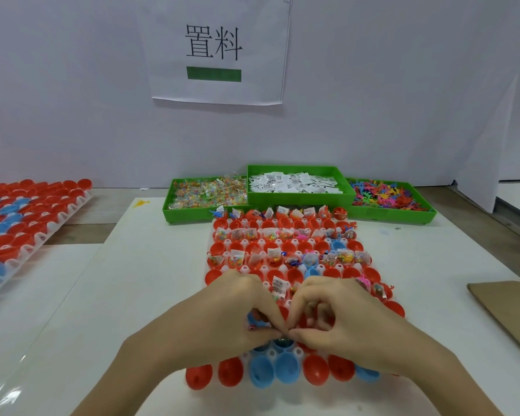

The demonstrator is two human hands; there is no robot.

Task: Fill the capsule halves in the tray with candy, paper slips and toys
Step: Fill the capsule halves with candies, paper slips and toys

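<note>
A white tray of red and blue capsule halves lies in front of me. Rows further away hold candy bags, paper slips and small toys; the nearest row of red and blue halves looks empty. My left hand and my right hand meet fingertip to fingertip over the tray's near middle, both with fingers curled. They pinch small items I cannot identify, and they cover the halves under them. Behind the tray stand green bins of candy bags, paper slips and coloured toys.
A second tray of red and blue capsule halves sits at the far left. A brown cardboard sheet lies at the right edge. A white wall with a paper sign closes the back.
</note>
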